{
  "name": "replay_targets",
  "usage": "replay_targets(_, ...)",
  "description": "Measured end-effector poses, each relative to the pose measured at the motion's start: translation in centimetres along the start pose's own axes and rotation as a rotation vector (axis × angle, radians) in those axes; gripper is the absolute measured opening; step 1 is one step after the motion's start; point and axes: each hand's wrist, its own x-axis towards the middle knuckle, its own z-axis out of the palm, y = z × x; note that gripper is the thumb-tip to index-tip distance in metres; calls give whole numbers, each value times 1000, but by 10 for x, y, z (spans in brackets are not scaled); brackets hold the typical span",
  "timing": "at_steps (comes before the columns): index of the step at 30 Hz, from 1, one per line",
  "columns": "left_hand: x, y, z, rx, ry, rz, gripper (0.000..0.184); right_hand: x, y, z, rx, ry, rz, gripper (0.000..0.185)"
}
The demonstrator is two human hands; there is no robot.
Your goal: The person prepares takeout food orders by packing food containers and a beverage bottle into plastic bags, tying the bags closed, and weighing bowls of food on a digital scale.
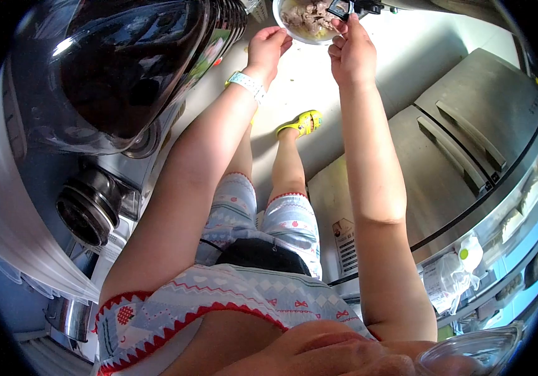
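A white-rimmed bowl (310, 39) holding pieces of cooked meat (310, 15) in pale broth is cut off by the top edge of the head view. At its lower left rim, my left hand (269, 47) is closed with thumb and fingers pinched against the edge. On the other side, my right hand (351, 50) is closed around a small black clip-like tool (342, 9) with a metal frame, which reaches over the bowl's right rim. The tool's exact kind is unclear, and its far part lies out of view.
A large glossy dark appliance (125, 69) stands on my left, above a dark metal pot-like vessel (84, 213). To my right is a stainless-steel refrigerator (400, 150) with long handles. One yellow clog (306, 123) shows on the pale floor (300, 81).
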Motion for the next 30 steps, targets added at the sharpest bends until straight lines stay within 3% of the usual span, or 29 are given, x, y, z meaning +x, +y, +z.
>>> replay_targets(6, 0, 0, -1, -5, 9, 8, 18, 23, -2, -3, -15, -22, 44, 18)
replay_targets(8, 1, 0, -1, -5, 10, 9, 18, 28, -12, 5, 10, 101, 97, 26)
replay_targets(9, 2, 1, 0, 10, -4, 21, 18, 26, -31, 11, -13, 26, -26, 21)
replay_targets(12, 8, 0, -1, 36, -1, 65, 19, 13, -75, 6, -55, -208, -4, 17)
replay_targets(13, 10, -1, -2, 47, 19, 98, 20, 12, -72, -1, -55, -206, -6, 17)
replay_targets(15, 9, -1, 1, 56, 63, 132, 21, 8, -50, -27, -360, 90, 4, 16)
replay_targets(17, 10, 3, 6, 66, 108, 166, 23, 33, -26, -51, -498, 202, -14, 25)
replay_targets(21, 20, 16, 13, 141, 145, 231, 22, 83, 1, -72, -642, 115, -56, 26)
replay_targets(25, 29, 18, 17, 114, 148, 281, 20, 132, 20, -101, -572, -54, -132, 23)
replay_targets(30, 33, 20, 3, 216, 176, 303, 21, 117, 26, -82, -595, 1, -92, 20)
